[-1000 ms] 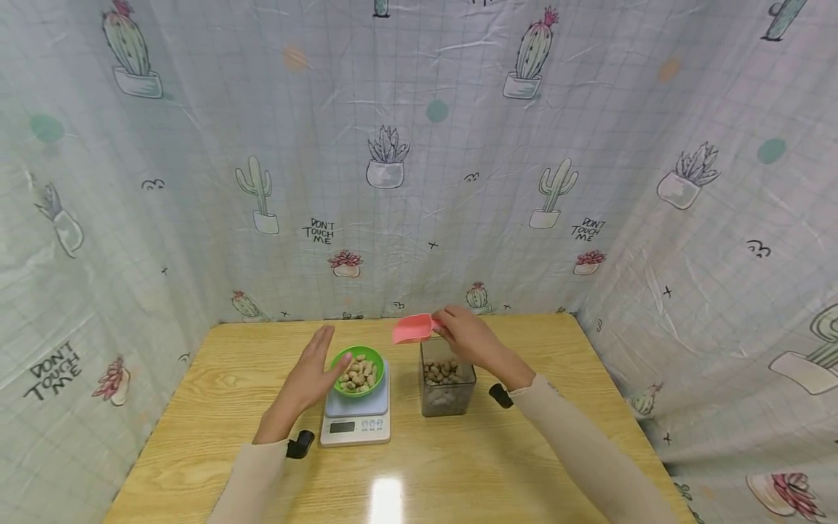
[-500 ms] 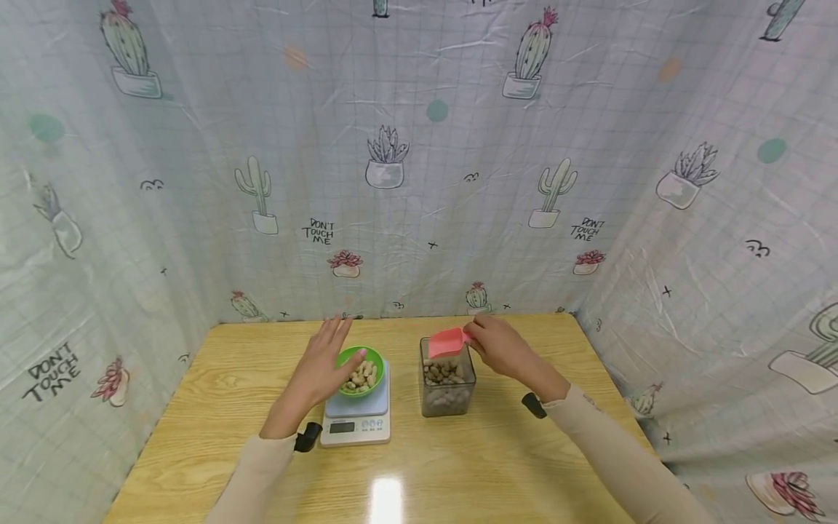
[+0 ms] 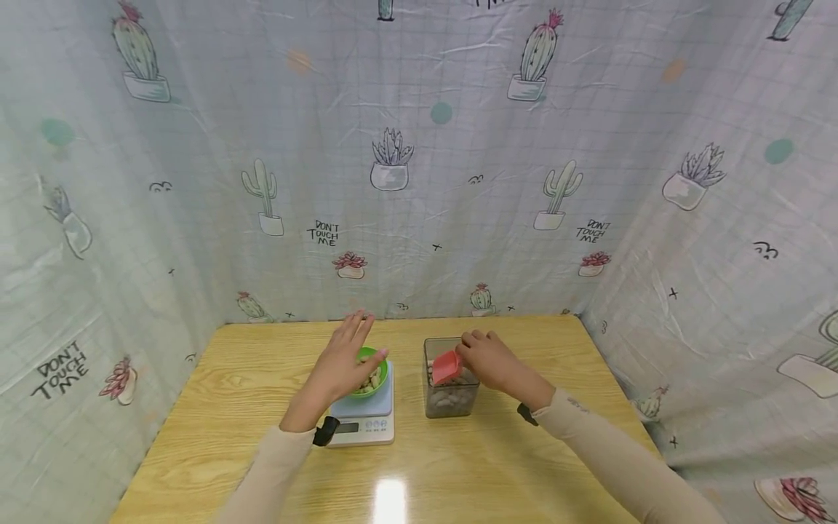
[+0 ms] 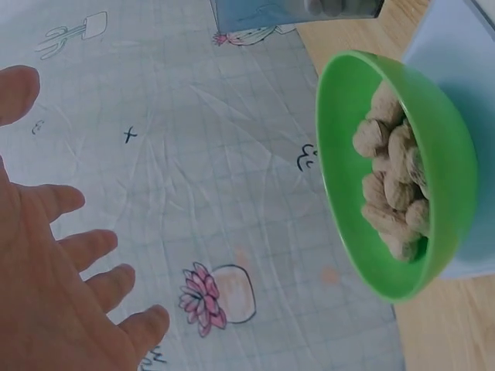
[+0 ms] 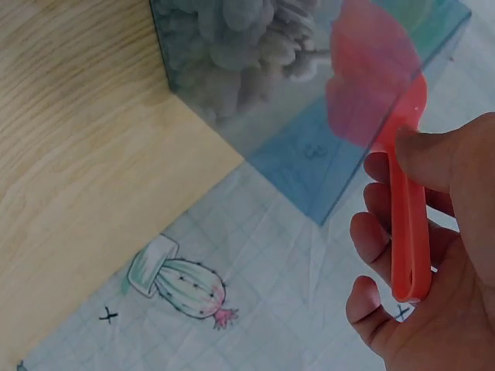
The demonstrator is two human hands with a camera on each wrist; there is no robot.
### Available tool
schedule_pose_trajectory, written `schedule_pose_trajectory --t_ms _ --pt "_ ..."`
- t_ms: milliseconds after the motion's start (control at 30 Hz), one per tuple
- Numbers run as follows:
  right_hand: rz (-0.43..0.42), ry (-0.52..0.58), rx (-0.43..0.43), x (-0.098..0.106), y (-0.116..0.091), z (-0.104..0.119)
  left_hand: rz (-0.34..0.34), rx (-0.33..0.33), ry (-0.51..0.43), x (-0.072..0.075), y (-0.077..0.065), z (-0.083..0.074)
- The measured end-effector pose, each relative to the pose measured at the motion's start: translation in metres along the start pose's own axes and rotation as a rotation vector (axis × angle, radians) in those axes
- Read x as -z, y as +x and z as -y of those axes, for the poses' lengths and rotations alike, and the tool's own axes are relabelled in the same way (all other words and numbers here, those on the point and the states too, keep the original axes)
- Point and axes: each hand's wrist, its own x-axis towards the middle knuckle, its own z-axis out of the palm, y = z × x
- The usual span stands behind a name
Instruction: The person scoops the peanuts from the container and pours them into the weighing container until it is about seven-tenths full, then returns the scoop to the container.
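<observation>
My right hand (image 3: 491,358) grips the handle of a red plastic scoop (image 5: 410,232), thumb on one side and fingers curled behind. The scoop's head dips inside a clear square container (image 3: 449,400), seen through its wall in the right wrist view, beside the peanuts (image 5: 255,62). My left hand (image 3: 343,364) hovers with fingers spread, touching nothing, by a green bowl (image 4: 456,185). In the bowl lie several peanuts in their shells (image 4: 394,178); in the head view my left hand partly covers it. Under the bowl is a white kitchen scale (image 3: 376,429), its display partly hidden by a wrist strap.
The wooden table (image 3: 511,466) holds the scale left of centre and the container right of it, with a gap between them. A cactus-printed curtain (image 3: 419,211) stands behind the table and along both sides.
The scoop has gone right and then down from above the container into it, with my right hand. My left hand has shifted right, covering more of the bowl. The head view has shifted slightly.
</observation>
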Motion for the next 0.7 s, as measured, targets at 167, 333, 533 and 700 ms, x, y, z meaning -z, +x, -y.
schedule_pose_trajectory --t_ms 167,333,533,700 --pt "0.006 0.038 0.02 -0.006 0.003 0.007 0.003 -0.011 0.021 -0.001 0.005 -0.01" --pt "0.017 0.094 -0.001 -0.01 0.005 0.012 0.028 -0.015 0.036 -0.001 0.008 -0.014" --pt "0.01 0.154 -0.053 -0.007 0.008 0.013 0.038 -0.006 0.033 0.001 0.008 -0.014" --pt "-0.033 0.234 -0.147 0.002 0.012 0.009 0.035 -0.01 0.039 0.003 0.009 -0.015"
